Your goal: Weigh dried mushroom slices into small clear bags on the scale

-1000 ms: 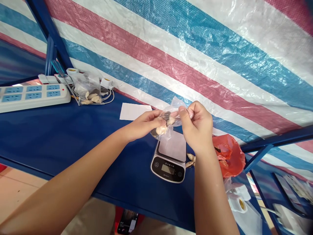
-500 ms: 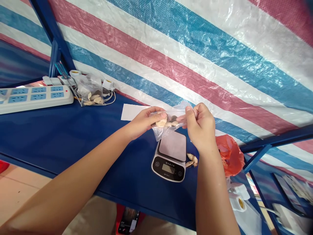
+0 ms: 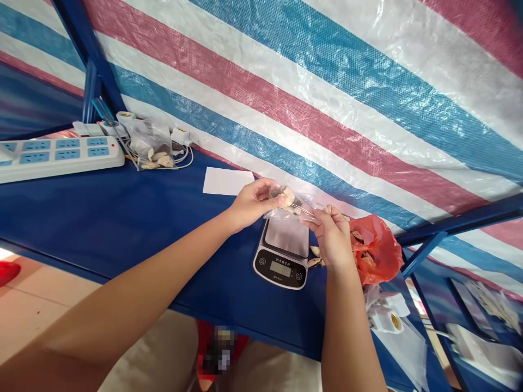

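Both my hands hold a small clear plastic bag (image 3: 291,206) with pale shell-like pieces inside, just above a small digital kitchen scale (image 3: 283,252). My left hand (image 3: 252,201) pinches the bag's left end. My right hand (image 3: 332,235) pinches its right end, lower and nearer the scale. A few loose pale pieces (image 3: 314,257) lie on the blue table beside the scale, under my right hand.
A red plastic bag (image 3: 376,248) with more pieces sits right of the scale. A white paper slip (image 3: 227,181) lies behind it. At the far left are a white power strip (image 3: 57,157), another clear bag of pieces (image 3: 152,147) and white cables. A striped tarp forms the back wall.
My right hand has dropped lower and to the right, stretching the clear bag out flatter over the scale. My left hand stayed at about the same height.
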`<act>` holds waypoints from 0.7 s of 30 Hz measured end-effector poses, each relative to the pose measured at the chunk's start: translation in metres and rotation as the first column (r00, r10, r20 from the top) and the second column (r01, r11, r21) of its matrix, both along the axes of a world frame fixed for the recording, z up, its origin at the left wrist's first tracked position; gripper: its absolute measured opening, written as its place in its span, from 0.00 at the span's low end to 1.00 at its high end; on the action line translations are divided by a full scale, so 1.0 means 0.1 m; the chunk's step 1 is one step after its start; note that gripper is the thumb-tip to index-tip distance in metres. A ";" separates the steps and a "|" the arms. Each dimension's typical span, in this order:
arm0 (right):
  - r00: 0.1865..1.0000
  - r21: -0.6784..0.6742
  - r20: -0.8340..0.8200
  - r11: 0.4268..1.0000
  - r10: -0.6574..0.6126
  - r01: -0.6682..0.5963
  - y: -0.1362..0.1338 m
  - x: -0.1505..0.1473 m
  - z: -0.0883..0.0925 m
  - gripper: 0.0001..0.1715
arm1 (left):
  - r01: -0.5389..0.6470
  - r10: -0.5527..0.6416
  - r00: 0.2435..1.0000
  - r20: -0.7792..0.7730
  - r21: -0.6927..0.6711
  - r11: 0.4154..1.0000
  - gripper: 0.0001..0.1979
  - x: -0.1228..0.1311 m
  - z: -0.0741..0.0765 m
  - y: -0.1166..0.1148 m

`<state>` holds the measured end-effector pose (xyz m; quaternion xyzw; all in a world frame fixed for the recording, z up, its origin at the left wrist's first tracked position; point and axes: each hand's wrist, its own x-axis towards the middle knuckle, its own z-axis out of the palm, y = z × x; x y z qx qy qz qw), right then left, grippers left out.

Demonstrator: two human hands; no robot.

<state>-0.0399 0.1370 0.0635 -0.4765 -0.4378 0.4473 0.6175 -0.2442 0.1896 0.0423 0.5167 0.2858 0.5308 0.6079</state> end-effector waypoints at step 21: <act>0.990 0.056 0.083 0.991 0.118 -0.123 -0.08 -0.03 0.02 0.24 | -0.168 0.164 0.984 0.074 0.044 0.985 0.27 0.05 -0.04 0.02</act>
